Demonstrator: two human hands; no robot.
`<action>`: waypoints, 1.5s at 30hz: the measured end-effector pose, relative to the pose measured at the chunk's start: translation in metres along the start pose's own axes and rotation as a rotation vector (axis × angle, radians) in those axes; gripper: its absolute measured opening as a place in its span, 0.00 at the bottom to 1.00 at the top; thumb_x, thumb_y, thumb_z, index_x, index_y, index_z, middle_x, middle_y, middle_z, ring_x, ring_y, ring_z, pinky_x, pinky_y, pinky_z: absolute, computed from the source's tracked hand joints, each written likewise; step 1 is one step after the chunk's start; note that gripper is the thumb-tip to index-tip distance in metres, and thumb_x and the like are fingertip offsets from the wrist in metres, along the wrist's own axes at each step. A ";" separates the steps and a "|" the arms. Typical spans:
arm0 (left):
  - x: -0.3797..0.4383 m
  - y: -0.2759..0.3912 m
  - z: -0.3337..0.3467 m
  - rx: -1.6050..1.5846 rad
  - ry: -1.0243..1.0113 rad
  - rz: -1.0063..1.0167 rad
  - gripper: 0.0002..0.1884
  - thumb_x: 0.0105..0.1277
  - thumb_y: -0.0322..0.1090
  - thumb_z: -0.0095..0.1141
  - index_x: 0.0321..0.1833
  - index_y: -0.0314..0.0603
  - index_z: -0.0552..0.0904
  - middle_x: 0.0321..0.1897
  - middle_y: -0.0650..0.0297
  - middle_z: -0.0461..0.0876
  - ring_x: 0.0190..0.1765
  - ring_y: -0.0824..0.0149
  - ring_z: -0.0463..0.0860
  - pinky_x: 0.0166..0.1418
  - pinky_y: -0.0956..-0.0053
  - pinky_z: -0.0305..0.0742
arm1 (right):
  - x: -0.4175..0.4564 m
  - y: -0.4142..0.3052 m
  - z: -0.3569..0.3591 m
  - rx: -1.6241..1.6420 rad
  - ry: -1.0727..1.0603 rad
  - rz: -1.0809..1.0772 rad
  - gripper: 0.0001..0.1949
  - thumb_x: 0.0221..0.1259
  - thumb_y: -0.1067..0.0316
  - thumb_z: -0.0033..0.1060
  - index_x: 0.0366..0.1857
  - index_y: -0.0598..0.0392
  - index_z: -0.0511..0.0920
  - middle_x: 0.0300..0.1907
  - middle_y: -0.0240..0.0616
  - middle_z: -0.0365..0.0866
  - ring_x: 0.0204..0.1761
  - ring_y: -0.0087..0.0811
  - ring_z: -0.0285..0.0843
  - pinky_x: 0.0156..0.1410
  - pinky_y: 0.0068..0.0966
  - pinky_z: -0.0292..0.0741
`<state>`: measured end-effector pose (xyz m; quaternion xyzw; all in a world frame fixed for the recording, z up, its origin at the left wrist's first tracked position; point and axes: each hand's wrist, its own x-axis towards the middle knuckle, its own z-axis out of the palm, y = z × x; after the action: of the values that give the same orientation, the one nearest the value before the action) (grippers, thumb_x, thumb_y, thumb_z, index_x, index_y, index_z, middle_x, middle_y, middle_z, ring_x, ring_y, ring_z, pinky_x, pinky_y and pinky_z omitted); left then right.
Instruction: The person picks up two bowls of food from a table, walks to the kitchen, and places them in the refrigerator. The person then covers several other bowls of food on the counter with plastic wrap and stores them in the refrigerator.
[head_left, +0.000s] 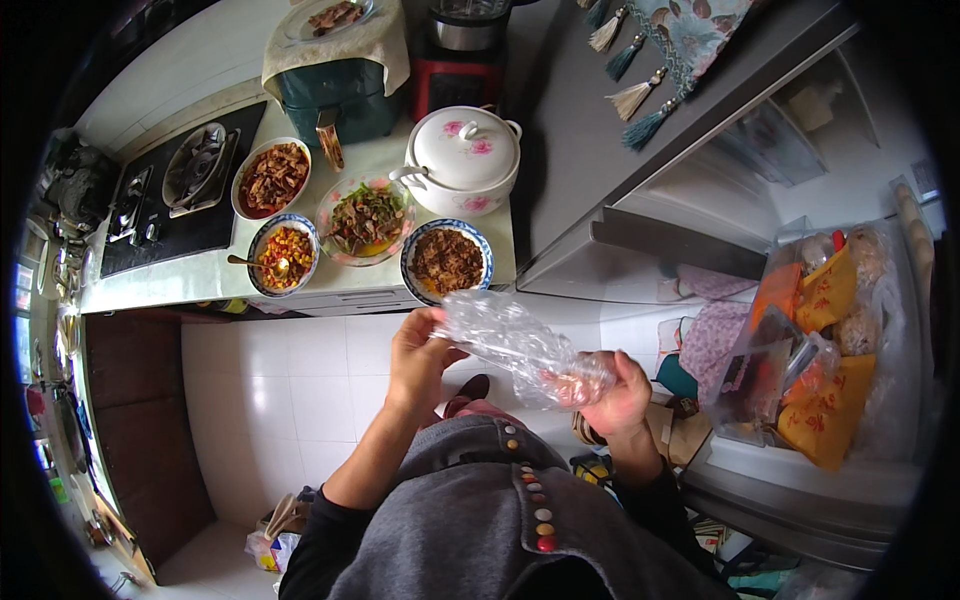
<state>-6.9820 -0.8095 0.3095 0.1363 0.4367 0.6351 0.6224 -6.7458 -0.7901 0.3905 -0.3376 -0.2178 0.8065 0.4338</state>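
Between my two hands stretches a crumpled sheet or bag of clear plastic film (510, 337). My left hand (420, 356) pinches its upper left end between thumb and fingers. Its lower right end rests on the palm of my right hand (619, 394), whose fingers curl around it. Just beyond the film, at the counter's front edge, stands a blue-rimmed bowl of dark chopped food (448, 260). A clear plate of meat with green peppers (365, 219), a bowl of corn with a spoon (282, 255) and a bowl of sliced meat (271, 180) stand to its left.
A lidded white floral pot (463, 161) stands behind the bowls, near a green air fryer (337, 97) and a red-based blender (457, 82). A gas hob (180, 187) is at left. To my right, a fridge drawer (739, 397) with several bagged foods is pulled out.
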 end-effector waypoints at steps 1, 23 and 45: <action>0.002 0.003 -0.005 -0.180 0.049 -0.092 0.11 0.65 0.16 0.49 0.47 0.39 0.75 0.44 0.60 0.82 0.44 0.66 0.85 0.50 0.67 0.85 | 0.003 0.000 -0.002 -0.004 -0.022 -0.009 0.18 0.72 0.52 0.46 0.36 0.55 0.79 0.28 0.38 0.80 0.34 0.36 0.79 0.53 0.50 0.73; 0.026 0.002 -0.024 -0.150 -0.642 -0.649 0.19 0.75 0.43 0.47 0.57 0.34 0.77 0.25 0.58 0.81 0.24 0.69 0.77 0.28 0.78 0.73 | 0.041 -0.012 -0.062 -0.019 -0.094 -0.002 0.12 0.70 0.61 0.54 0.44 0.60 0.75 0.18 0.21 0.58 0.18 0.16 0.52 0.23 0.17 0.53; 0.064 -0.004 -0.137 0.280 -0.571 -0.547 0.09 0.66 0.28 0.56 0.43 0.33 0.87 0.30 0.67 0.84 0.27 0.78 0.70 0.34 0.83 0.65 | 0.108 0.038 -0.100 -0.257 -0.012 0.224 0.06 0.64 0.66 0.60 0.37 0.56 0.80 0.16 0.21 0.61 0.19 0.18 0.58 0.31 0.24 0.68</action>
<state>-7.0890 -0.8047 0.2031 0.2693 0.3486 0.3176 0.8397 -6.7362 -0.7128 0.2600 -0.4075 -0.2829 0.8173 0.2931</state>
